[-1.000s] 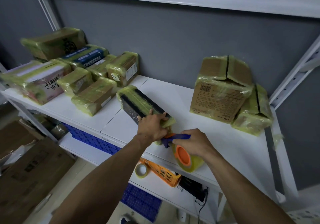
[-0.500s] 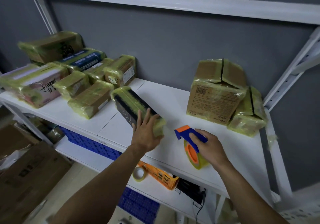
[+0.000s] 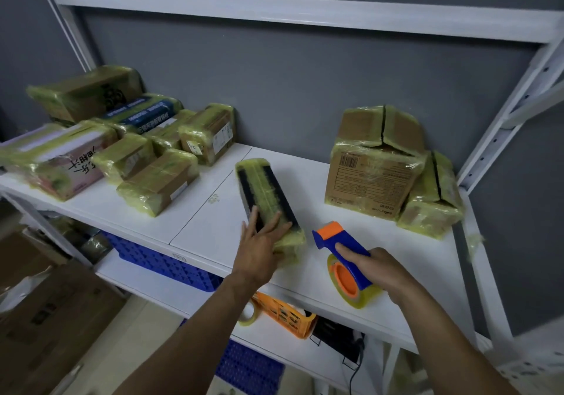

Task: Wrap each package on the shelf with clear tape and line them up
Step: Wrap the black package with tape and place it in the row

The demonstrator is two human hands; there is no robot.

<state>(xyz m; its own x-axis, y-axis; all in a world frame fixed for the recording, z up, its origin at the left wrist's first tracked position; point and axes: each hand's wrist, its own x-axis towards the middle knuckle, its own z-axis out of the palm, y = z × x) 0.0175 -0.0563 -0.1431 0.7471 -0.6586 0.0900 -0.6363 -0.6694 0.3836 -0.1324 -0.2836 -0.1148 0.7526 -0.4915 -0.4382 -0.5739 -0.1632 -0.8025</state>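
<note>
A long dark package point(image 3: 266, 194) wrapped in yellowish tape lies in the middle of the white shelf point(image 3: 210, 220). My left hand point(image 3: 259, 249) rests on its near end with straight fingers. To the right, my right hand point(image 3: 377, 269) grips the blue handle of a tape dispenser point(image 3: 345, 265) with an orange core and a roll of clear tape, standing on the shelf. Several wrapped packages point(image 3: 122, 150) lie grouped at the left. A big taped carton point(image 3: 372, 162) and a smaller wrapped box point(image 3: 433, 199) stand at the right.
Below, a lower shelf holds a blue crate point(image 3: 164, 265), an orange basket point(image 3: 283, 313), a loose tape roll point(image 3: 247, 313) and a black device with a cable point(image 3: 338, 336). Cardboard boxes point(image 3: 45, 318) sit on the floor at the left. White shelf posts point(image 3: 500, 138) rise at the right.
My left hand went from gripping the dark package's near end to lying flat on it. My right hand drew the dispenser away from the package to the right.
</note>
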